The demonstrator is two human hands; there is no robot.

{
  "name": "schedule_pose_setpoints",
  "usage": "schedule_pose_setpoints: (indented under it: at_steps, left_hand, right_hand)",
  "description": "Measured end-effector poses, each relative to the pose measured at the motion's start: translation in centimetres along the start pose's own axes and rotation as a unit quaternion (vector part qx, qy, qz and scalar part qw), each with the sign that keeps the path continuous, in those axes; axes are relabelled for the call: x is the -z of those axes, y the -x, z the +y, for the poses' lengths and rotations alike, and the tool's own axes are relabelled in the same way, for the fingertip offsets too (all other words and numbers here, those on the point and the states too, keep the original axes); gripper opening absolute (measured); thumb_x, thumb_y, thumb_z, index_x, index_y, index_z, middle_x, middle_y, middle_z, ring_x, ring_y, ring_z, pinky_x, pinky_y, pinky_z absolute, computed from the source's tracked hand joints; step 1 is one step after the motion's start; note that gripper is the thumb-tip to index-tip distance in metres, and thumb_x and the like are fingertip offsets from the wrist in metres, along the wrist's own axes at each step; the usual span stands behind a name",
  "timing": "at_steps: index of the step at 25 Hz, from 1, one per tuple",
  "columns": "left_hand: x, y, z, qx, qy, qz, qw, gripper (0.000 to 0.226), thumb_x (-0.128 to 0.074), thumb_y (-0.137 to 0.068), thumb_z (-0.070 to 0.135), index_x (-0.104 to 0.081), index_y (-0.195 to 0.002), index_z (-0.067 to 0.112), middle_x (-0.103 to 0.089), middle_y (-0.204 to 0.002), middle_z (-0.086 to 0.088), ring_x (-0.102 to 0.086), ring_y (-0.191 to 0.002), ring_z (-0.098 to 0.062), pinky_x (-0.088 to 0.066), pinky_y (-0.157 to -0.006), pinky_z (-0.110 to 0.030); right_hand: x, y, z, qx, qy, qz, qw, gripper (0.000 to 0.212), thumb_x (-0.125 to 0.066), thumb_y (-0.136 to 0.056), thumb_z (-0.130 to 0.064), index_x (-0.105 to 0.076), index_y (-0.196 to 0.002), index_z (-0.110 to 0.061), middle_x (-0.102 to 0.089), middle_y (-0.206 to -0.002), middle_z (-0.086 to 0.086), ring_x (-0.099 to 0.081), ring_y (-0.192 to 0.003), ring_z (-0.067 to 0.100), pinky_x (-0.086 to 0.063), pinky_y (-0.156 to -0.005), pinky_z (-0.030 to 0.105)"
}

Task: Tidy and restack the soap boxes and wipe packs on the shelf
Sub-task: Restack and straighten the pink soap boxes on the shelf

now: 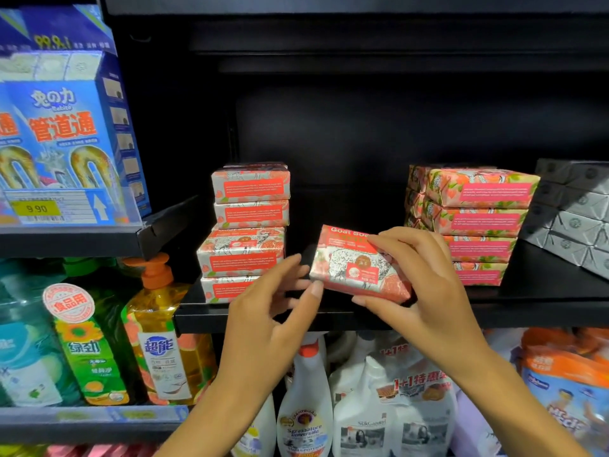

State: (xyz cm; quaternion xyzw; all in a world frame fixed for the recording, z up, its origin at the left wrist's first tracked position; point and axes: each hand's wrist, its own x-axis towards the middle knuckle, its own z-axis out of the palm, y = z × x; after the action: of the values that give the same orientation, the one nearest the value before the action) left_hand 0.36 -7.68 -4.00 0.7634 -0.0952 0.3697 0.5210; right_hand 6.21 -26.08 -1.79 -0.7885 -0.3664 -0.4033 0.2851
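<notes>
The right hand (425, 291) is holding a red soap box (352, 262) above the shelf (527, 311) front, grip clamped on its long edges. The left hand (273, 311) is hovering just beside the box's left end, grip apart

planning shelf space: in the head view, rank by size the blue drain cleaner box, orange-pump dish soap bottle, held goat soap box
1. blue drain cleaner box
2. orange-pump dish soap bottle
3. goat soap box, gripped by the right hand, clearly smallest
</notes>
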Motion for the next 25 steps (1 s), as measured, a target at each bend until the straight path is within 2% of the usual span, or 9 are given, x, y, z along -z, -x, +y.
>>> schedule_pose_setpoints:
  at_steps: [3, 6, 8, 10, 13, 16, 19, 22, 25]
  left_hand:
    - [-0.1, -1.1, 0.7, 0.058, 0.122, -0.084, 0.987, 0.048, -0.073, -0.075, 0.042, -0.062, -0.118, 0.023, -0.07, -0.106, 0.016, -0.066, -0.097, -0.002, -0.051, -0.076, -0.013]
    - [0.3, -1.7, 0.7, 0.087, 0.173, -0.106, 0.975, 0.039, -0.074, -0.07, 0.023, -0.067, -0.108, 0.019, -0.074, -0.098, 0.002, -0.07, -0.093, -0.014, -0.055, -0.078, -0.024]
    - [0.5, -1.6, 0.4, 0.088, 0.183, -0.098, 0.974, 0.044, -0.077, -0.067, 0.021, -0.066, -0.109, 0.016, -0.074, -0.097, -0.001, -0.07, -0.092, -0.017, -0.056, -0.077, -0.025]
    - [0.5, -1.2, 0.2, 0.075, 0.189, -0.082, 0.976, 0.048, -0.079, -0.066, 0.019, -0.064, -0.111, 0.013, -0.074, -0.099, -0.002, -0.07, -0.093, -0.017, -0.055, -0.075, -0.022]
    - [0.4, -0.8, 0.1, 0.061, 0.197, -0.057, 0.977, 0.054, -0.081, -0.062, 0.017, -0.062, -0.112, 0.016, -0.073, -0.103, 0.002, -0.069, -0.096, -0.015, -0.054, -0.076, -0.02]
    - [0.5, -0.5, 0.3, 0.021, 0.193, -0.059, 0.979, 0.055, -0.083, -0.06, 0.014, -0.062, -0.111, 0.023, -0.07, -0.109, 0.004, -0.066, -0.104, -0.013, -0.053, -0.081, -0.02]
    - [0.8, -0.4, 0.9, -0.001, 0.209, -0.087, 0.974, 0.053, -0.082, -0.063, 0.01, -0.062, -0.112, 0.017, -0.068, -0.114, 0.0, -0.063, -0.109, -0.015, -0.052, -0.083, -0.021]
    - [1.1, -0.6, 1.5, 0.019, 0.2, -0.115, 0.973, 0.062, -0.082, -0.062, 0.02, -0.059, -0.118, 0.014, -0.067, -0.115, 0.005, -0.063, -0.108, -0.01, -0.052, -0.08, -0.017]
    - [1.4, -0.8, 1.6, 0.049, 0.18, -0.141, 0.972, 0.062, -0.08, -0.059, 0.015, -0.06, -0.117, 0.017, -0.07, -0.107, 0.007, -0.067, -0.098, -0.008, -0.052, -0.074, -0.015]
  right_hand:
    - [0.1, 0.1, -0.8, 0.071, 0.03, 0.011, 0.997, 0.058, -0.073, -0.074, -0.033, -0.058, -0.12, -0.002, -0.053, -0.12, 0.012, -0.044, -0.114, 0.024, -0.034, -0.098, 0.026]
    - [0.1, 0.3, -1.0, 0.068, 0.028, -0.005, 0.997, 0.06, -0.075, -0.074, -0.032, -0.055, -0.124, -0.004, -0.051, -0.124, 0.011, -0.041, -0.118, 0.022, -0.03, -0.101, 0.022]
    - [0.3, 0.3, -1.0, 0.023, -0.016, -0.046, 0.999, 0.073, -0.077, -0.072, -0.037, -0.046, -0.133, -0.014, -0.045, -0.131, 0.003, -0.038, -0.122, 0.013, -0.028, -0.101, 0.014]
    - [0.8, 0.3, -1.1, -0.05, -0.119, -0.113, 0.985, 0.087, -0.076, -0.067, -0.047, -0.031, -0.14, -0.034, -0.038, -0.134, -0.015, -0.037, -0.122, -0.003, -0.03, -0.096, 0.005]
    - [1.4, 0.4, -1.1, -0.124, -0.225, -0.138, 0.956, 0.085, -0.072, -0.063, -0.056, -0.028, -0.135, -0.049, -0.043, -0.123, -0.032, -0.045, -0.113, -0.012, -0.037, -0.085, 0.002]
    - [1.8, 0.2, -1.4, -0.134, -0.219, -0.096, 0.962, 0.062, -0.072, -0.065, -0.047, -0.048, -0.121, -0.042, -0.054, -0.115, -0.027, -0.052, -0.104, -0.011, -0.041, -0.08, 0.004]
    - [1.8, 0.4, -2.0, -0.072, -0.186, -0.04, 0.979, 0.042, -0.081, -0.069, -0.02, -0.061, -0.105, -0.025, -0.061, -0.102, -0.017, -0.056, -0.096, -0.002, -0.043, -0.076, 0.009]
    - [1.8, 0.8, -2.4, -0.004, -0.145, 0.025, 0.989, 0.035, -0.073, -0.067, -0.004, -0.062, -0.1, -0.01, -0.061, -0.101, -0.005, -0.054, -0.099, -0.002, -0.043, -0.08, 0.01]
    - [1.4, 1.0, -2.4, 0.052, -0.114, 0.057, 0.991, 0.039, -0.064, -0.063, 0.014, -0.061, -0.099, -0.001, -0.059, -0.107, 0.007, -0.051, -0.109, 0.006, -0.042, -0.091, 0.015]
